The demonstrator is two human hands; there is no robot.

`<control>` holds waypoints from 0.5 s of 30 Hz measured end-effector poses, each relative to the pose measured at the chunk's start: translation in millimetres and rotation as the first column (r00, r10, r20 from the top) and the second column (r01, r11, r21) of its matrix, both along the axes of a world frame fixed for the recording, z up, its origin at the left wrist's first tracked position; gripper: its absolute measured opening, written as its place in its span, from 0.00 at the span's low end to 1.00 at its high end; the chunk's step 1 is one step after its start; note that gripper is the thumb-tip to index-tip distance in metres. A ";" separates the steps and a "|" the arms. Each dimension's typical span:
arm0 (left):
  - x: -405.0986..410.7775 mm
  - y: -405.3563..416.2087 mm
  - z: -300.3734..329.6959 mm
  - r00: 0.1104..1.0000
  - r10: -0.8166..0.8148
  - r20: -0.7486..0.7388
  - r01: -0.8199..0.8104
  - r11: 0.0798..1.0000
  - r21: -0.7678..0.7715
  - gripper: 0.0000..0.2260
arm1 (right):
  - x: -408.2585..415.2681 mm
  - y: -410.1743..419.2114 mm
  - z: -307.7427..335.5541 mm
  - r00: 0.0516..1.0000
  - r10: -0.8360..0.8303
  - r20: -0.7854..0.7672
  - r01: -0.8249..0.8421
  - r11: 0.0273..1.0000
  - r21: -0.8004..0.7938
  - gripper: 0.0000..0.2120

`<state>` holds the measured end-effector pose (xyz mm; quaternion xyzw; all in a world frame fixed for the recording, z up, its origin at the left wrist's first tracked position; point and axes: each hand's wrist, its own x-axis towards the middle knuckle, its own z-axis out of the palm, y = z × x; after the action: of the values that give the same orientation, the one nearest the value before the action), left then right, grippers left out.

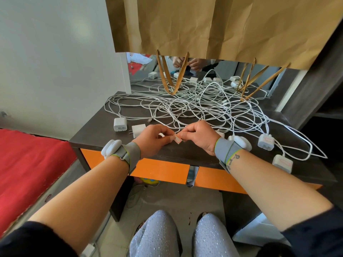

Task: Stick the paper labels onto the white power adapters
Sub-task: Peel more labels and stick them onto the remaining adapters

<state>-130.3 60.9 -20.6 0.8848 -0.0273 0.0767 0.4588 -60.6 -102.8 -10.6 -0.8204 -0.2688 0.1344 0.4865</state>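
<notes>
A small white paper label (177, 139) with a red border is pinched between the fingertips of my left hand (154, 140) and my right hand (199, 137), just above the near part of the dark table (89, 134). Two bare white power adapters (120, 124) (138, 130) lie left of my hands. On the right, two adapters (265, 141) (282, 163) carry red-bordered labels on their top faces. Another adapter (220, 134) is mostly hidden behind my right hand.
A tangle of white cables (185, 106) covers the middle and back of the table. A brown paper bag (213, 25) hangs over a mirror at the back, handles (172, 75) dangling. Orange drawer fronts (161, 169) face me. A red bed (24, 169) lies left.
</notes>
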 end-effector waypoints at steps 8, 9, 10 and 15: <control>0.3 0.1 -2.5 1.000 0.012 0.013 -0.011 1.000 -0.028 0.04 | -0.2 0.5 -3.6 0.995 -0.039 -0.090 0.045 0.997 0.067 0.03; 0.1 0.0 -3.0 1.000 0.014 0.018 -0.014 0.999 -0.034 0.04 | -0.4 0.4 -4.1 0.994 -0.047 -0.097 0.054 0.996 0.073 0.02; 0.2 0.3 -3.3 1.000 0.019 0.023 -0.018 0.999 -0.036 0.05 | -0.3 0.8 -4.2 0.993 -0.052 -0.102 0.060 0.995 0.076 0.03; 2.1 1.8 -3.7 1.000 0.020 0.015 -0.020 1.000 0.009 0.04 | 0.2 0.3 -2.7 0.994 -0.040 -0.104 0.048 0.995 0.083 0.06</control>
<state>-128.2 62.7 -24.3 0.8866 -0.0221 0.0878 0.4536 -60.4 -102.6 -13.3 -0.7965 -0.2310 0.1537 0.5373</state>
